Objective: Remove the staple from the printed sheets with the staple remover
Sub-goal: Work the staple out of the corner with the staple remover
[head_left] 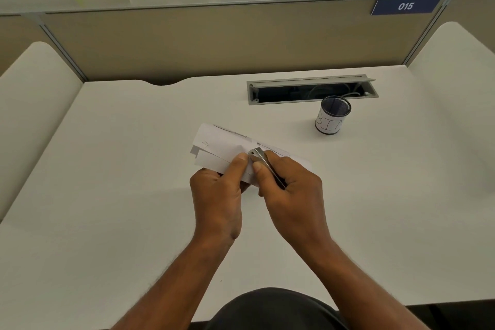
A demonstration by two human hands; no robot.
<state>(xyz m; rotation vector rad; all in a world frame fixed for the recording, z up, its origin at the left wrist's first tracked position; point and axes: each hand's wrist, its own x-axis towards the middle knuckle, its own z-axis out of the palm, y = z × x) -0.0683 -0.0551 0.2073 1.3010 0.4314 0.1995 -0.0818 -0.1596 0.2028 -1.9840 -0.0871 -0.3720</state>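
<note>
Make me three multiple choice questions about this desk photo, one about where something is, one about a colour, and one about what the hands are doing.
1. Where is the mesh cup standing?
A. Just in front of the open cable slot
B. On the left side of the desk
C. On top of the sheets

2. What colour is the sign marked 015?
A. Red
B. Dark blue
C. Green

3. What does the right hand hold?
A. Nothing
B. A pen
C. The metal staple remover, its tip at the sheets

Answers:
1 A, the cup sits on the desk right beside the slot's near edge.
2 B, white digits on a dark blue plate.
3 C, the fingers close round the tool while the left hand pinches the paper.
</note>
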